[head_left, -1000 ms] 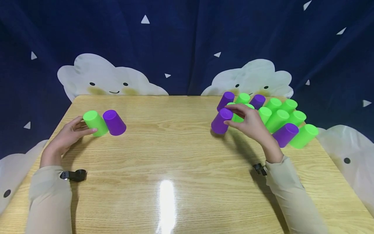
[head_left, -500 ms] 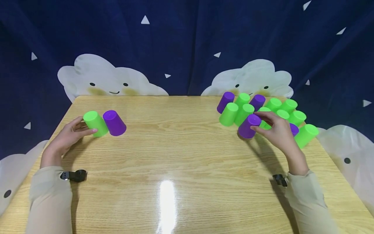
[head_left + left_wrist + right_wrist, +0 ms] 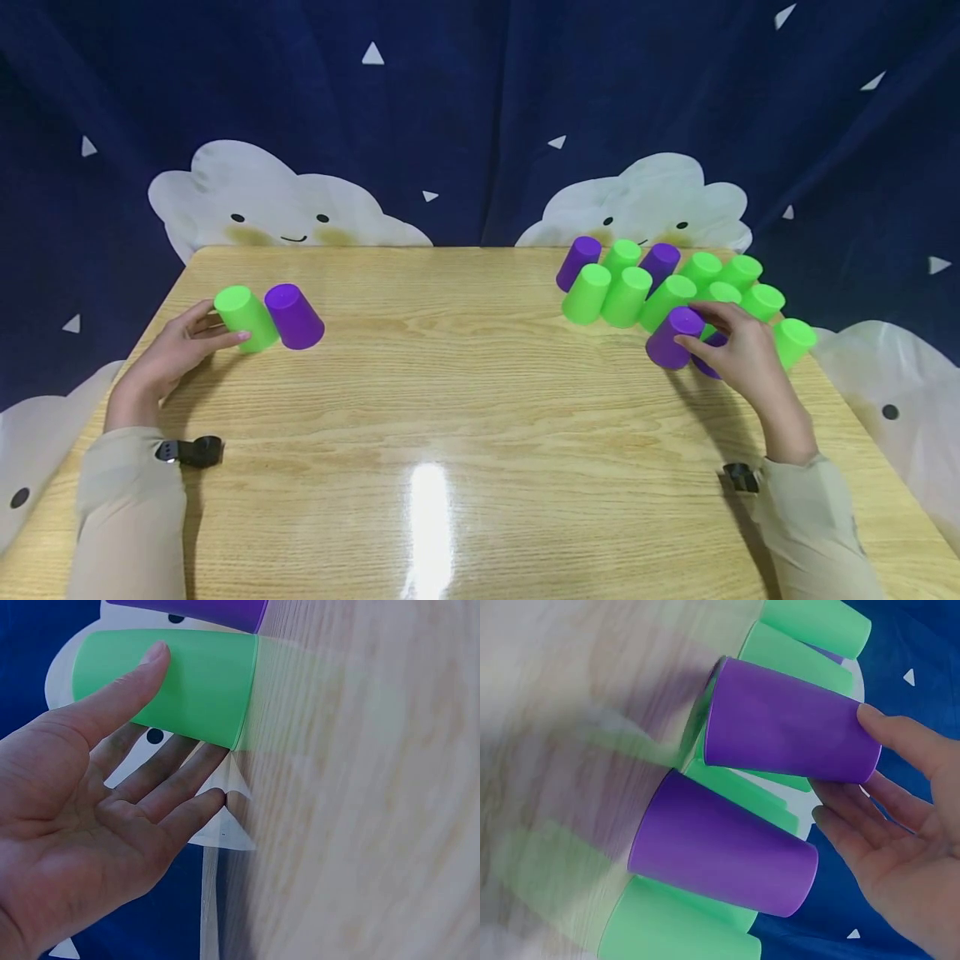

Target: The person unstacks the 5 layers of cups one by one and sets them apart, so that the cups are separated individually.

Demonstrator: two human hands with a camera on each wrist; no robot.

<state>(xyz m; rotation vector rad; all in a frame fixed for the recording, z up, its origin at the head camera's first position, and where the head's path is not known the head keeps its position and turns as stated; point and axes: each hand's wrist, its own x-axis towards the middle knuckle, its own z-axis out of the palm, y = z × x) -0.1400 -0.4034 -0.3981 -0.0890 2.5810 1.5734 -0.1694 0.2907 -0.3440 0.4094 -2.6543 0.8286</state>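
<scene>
In the head view, my left hand (image 3: pixel 176 346) holds an upside-down green cup (image 3: pixel 247 318) at the table's left side. The thumb lies across its near face in the left wrist view, while the other fingers pass behind it. A purple cup (image 3: pixel 296 318) stands beside it on the right. My right hand (image 3: pixel 750 354) pinches another upside-down purple cup (image 3: pixel 671 342) near its base, at the near side of the cup group. The right wrist view shows this cup tilted, its rim apparently just off the table, next to a standing purple cup (image 3: pixel 720 844).
Several upside-down green cups, one at the group's front left (image 3: pixel 587 293) and one at its right end (image 3: pixel 793 342), stand close together with purple ones (image 3: pixel 579 262) at the back right. The wooden table (image 3: pixel 420 400) ends at a dark blue curtain (image 3: pixel 465 117) with printed clouds.
My right hand has carried its purple cup rightward and a little nearer, from the group's left front to beside the standing purple cup. The left hand has not visibly moved.
</scene>
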